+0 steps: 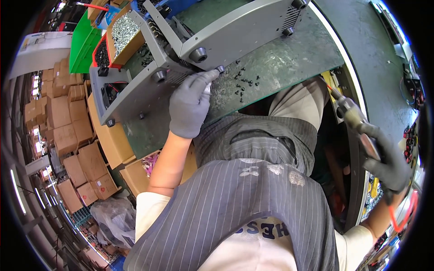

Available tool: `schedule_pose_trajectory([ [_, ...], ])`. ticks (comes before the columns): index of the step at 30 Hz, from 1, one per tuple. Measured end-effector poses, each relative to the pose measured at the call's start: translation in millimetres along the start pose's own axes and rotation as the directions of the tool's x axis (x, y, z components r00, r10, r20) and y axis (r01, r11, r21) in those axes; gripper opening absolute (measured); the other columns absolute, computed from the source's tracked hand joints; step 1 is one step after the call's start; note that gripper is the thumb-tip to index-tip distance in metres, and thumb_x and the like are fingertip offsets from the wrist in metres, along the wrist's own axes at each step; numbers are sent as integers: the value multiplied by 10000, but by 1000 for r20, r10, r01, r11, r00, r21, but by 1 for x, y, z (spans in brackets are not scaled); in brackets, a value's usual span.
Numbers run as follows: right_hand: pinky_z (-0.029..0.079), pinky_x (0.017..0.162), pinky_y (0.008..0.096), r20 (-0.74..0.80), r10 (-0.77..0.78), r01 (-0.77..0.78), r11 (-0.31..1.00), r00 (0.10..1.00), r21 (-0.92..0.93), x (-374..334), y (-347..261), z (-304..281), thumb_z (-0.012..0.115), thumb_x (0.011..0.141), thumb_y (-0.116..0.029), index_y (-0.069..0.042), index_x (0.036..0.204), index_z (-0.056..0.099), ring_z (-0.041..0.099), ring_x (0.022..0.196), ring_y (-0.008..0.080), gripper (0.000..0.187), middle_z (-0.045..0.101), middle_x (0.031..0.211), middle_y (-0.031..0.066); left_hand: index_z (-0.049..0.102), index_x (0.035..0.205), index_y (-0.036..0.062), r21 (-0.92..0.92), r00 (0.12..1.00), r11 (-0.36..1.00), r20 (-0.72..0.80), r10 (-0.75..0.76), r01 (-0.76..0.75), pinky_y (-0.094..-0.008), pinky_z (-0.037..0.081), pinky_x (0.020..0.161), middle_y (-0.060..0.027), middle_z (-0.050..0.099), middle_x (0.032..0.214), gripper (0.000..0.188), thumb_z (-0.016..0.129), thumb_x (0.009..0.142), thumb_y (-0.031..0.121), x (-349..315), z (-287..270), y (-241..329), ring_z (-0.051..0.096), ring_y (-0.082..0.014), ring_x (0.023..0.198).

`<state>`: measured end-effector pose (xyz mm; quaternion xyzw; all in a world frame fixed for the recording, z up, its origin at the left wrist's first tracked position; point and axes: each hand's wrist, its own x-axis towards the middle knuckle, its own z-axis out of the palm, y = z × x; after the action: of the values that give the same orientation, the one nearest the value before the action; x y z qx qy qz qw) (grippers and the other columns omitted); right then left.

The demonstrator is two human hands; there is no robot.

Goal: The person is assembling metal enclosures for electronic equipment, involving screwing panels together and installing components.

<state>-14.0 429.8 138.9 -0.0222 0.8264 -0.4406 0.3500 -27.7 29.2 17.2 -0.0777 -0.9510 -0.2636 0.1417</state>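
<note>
Dark green worktop [312,56] bears grey casings [244,34] toward twelve o'clock. My left hand [191,106] pinches a black foot [220,69], which could slip if that hold loosens; my right hand [386,160] grips a power driver [350,110] at three, and a careless sweep could scatter the loose screws [243,81].

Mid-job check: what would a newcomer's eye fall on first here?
Likely the two large gray metal casings at the top, with the gray-gloved left hand at a small dark foot near where they meet. Next, the right hand holding a power screwdriver far right, and the loose black screws on the dark tabletop, right of the left hand.
</note>
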Motion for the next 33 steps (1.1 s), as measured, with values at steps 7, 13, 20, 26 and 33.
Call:
schedule_pose_trajectory([
  [7, 422, 610, 206, 203, 22, -140, 798, 979, 587, 96, 63, 99, 751, 681, -178, 17, 1320, 367, 498, 723, 80, 771, 527, 914, 19, 676, 946, 133, 5, 997, 999, 65, 47, -47, -344, 504, 642, -72, 643, 849, 157, 632, 807, 192, -20, -6, 7, 619, -258, 738],
  [13, 436, 602, 210, 175, -113, -68, 619, 978, 782, 113, 86, 128, 735, 653, -238, 28, 1228, 433, 517, 700, 91, 702, 535, 880, 27, 678, 947, 151, 53, 962, 977, 198, 190, -204, -346, 493, 624, -45, 623, 826, 179, 649, 771, 145, -27, 14, 19, 603, -239, 726],
  [20, 468, 526, 237, 177, -139, -71, 556, 974, 828, 115, 94, 134, 725, 638, -239, 27, 1215, 432, 560, 591, 134, 700, 563, 798, 68, 619, 928, 157, 137, 889, 946, 403, 218, -294, -348, 472, 589, -23, 546, 769, 170, 633, 759, 151, -9, 16, 22, 569, -222, 702],
  [26, 450, 615, 241, 147, -153, -23, 615, 977, 788, 111, 92, 128, 729, 620, -237, 25, 1203, 453, 547, 694, 121, 696, 562, 836, 50, 581, 874, 129, 194, 867, 873, 333, 371, -448, -356, 488, 622, -78, 557, 876, 82, 591, 795, 112, 3, 13, 29, 598, -261, 761],
  [33, 415, 723, 238, 165, -213, 71, 790, 963, 609, 83, 53, 107, 788, 531, -257, 36, 1177, 495, 502, 796, 103, 768, 559, 917, 26, 533, 992, 88, -814, 807, -66, 581, -105, 577, -270, 530, 672, -135, 562, 1074, 111, 463, 914, 50, 16, 1, 29, 619, -183, 856],
])
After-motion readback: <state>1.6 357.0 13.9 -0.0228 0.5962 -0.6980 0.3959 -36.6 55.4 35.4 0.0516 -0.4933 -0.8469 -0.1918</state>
